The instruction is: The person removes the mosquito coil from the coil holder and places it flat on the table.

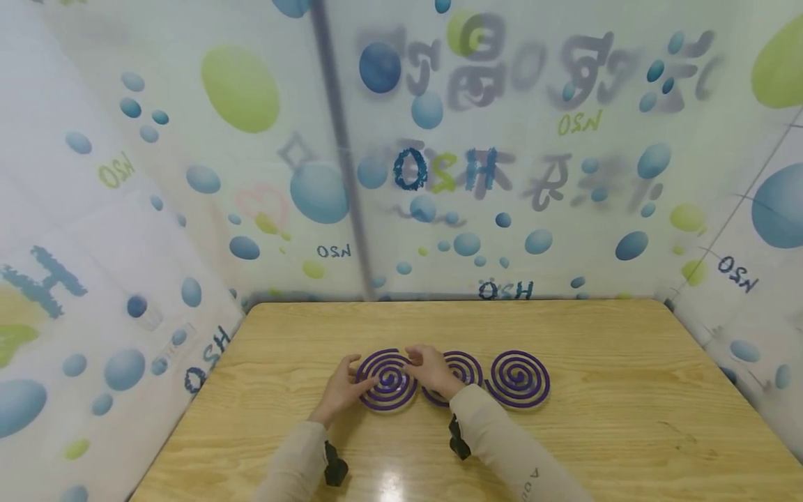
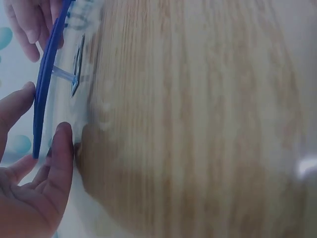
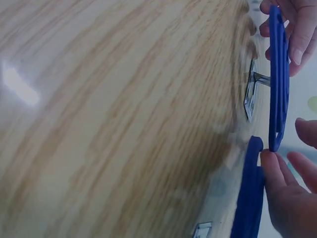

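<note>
Three dark purple-blue spiral mosquito coils lie side by side, each raised flat above the table. At the left coil, my left hand holds the left rim, thumb over the top and fingers below. My right hand is at that coil's right side. In the right wrist view its fingertips touch the rim of the coil, while the thumb stays apart. A small metal stand supports the coil from beneath. My right hand and wrist partly cover the middle coil. The right coil lies untouched.
The wooden table has a glossy surface and rounded far corners. Behind it hangs a pale curtain printed with blue and green dots and lettering. Another metal stand shows under the neighbouring coil. A dark wrist device sits at my left sleeve.
</note>
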{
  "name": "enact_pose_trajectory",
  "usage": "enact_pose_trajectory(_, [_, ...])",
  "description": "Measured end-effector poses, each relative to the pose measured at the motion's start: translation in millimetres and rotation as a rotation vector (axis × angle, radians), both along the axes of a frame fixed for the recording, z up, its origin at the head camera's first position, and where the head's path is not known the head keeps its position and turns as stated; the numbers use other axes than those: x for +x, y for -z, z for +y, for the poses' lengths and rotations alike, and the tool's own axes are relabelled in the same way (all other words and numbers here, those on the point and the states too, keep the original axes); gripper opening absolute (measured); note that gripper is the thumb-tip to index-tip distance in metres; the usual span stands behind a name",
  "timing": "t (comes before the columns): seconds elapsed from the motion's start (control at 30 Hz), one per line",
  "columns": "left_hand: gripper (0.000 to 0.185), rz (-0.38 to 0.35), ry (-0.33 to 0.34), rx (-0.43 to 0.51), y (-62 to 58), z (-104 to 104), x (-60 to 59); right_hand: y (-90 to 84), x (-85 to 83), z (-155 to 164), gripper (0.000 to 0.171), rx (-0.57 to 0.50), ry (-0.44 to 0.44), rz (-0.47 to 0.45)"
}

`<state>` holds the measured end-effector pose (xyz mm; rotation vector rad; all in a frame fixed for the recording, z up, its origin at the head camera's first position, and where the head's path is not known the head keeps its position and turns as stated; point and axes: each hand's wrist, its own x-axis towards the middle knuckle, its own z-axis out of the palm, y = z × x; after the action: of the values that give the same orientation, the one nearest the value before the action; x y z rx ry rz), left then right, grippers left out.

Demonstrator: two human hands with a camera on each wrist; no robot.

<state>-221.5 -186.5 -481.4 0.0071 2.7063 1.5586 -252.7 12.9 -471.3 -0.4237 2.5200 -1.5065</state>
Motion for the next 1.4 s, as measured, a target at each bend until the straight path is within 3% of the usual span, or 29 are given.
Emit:
enact_pose_trajectory(0.27, [0.066,-0.025,-0.006,0.034,4.7,4,-0.2,5.5,-1.5,0,0.040,0.021,-0.008,0.025])
enact_pose_trajectory(0.6, [0.062,-0.014,-0.032,0.128,0.0,5,1.9,4.5,1.8,-7,0.045,0.050,-0.021,0.012])
enact_pose_trajectory(0.87, [0.065,0.138,0.013,0.150,3.1,-2,1.5,5.0,3.4,-12,0.040,0.141,-0.057,0.078])
enact_pose_trajectory(1.1, [0.057,0.056,-0.072,0.123,2.0,-2,1.8,7.3,4.0,-14,0.041,0.078,-0.043,0.053])
enact_pose_trajectory(1.4, [0.054,0.025,-0.087,0.132,4.3,-4,3.5,8.3,2.2,-17,0.035,0.051,0.008,0.036])
